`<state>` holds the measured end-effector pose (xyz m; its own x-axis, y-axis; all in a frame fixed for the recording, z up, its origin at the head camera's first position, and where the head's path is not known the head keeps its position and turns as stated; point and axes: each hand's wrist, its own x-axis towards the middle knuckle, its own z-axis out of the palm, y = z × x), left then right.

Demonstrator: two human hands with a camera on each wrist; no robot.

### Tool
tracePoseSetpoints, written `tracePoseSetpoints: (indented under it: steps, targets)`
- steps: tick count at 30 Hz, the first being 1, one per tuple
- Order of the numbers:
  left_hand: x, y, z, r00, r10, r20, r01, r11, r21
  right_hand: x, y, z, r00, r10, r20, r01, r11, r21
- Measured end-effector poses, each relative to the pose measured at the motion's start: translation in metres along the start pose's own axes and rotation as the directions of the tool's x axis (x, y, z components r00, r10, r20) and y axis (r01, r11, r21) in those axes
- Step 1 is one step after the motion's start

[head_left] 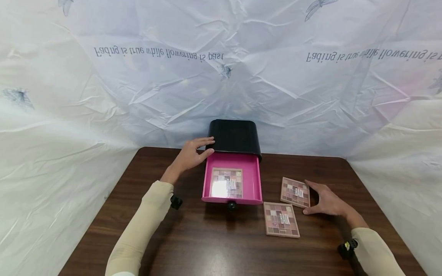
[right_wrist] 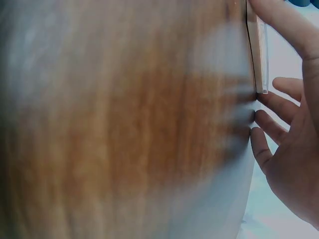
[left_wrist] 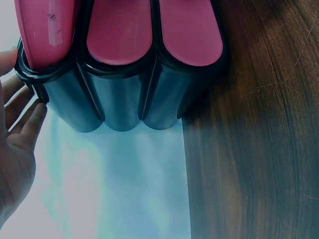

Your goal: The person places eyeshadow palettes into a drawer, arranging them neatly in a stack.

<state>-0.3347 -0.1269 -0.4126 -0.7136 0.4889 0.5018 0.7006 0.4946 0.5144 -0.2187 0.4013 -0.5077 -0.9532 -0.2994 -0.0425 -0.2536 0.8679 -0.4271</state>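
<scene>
Near palette: flat on the brown table (head_left: 179,245), right of the drawer's near end, "BACK" printed on its face (head_left: 281,219).
Far palette: just beyond it to the right, flat on the wood (head_left: 294,191).
Your right hand: thumb and forefinger bracket the far palette's right edge; you cannot tell whether they pinch it (head_left: 327,200).
Drawer: pink, pulled out toward you, black knob (head_left: 232,206) in front (head_left: 251,178).
Drawer palette: lies inside, toward the left (head_left: 226,183).
Your left hand: released, fingers extended against the cabinet's left side (head_left: 190,154).
Cabinet: black, farthest on the table (head_left: 235,135).
</scene>
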Motion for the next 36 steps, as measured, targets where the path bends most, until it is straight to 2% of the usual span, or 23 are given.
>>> tracePoseSetpoints:
  steps: [11,19,36]
  targets:
    - [-0.0008,-0.0005,-0.0005,1.0,0.003,-0.001,-0.003,1.0,0.01,0.001,-0.0036,-0.0009,1.0,-0.002,-0.011,0.002,0.999,-0.037]
    - [-0.0003,-0.0021,0.0008,1.0,0.011,-0.002,-0.011,1.0,0.009,-0.0007,-0.0016,0.0004,1.0,0.023,-0.013,-0.024,0.999,-0.044]
    - [0.0001,-0.0015,0.0002,1.0,-0.007,0.007,0.007,1.0,0.013,-0.0086,-0.0058,-0.0057,0.997,0.01,-0.072,-0.014,0.998,-0.054]
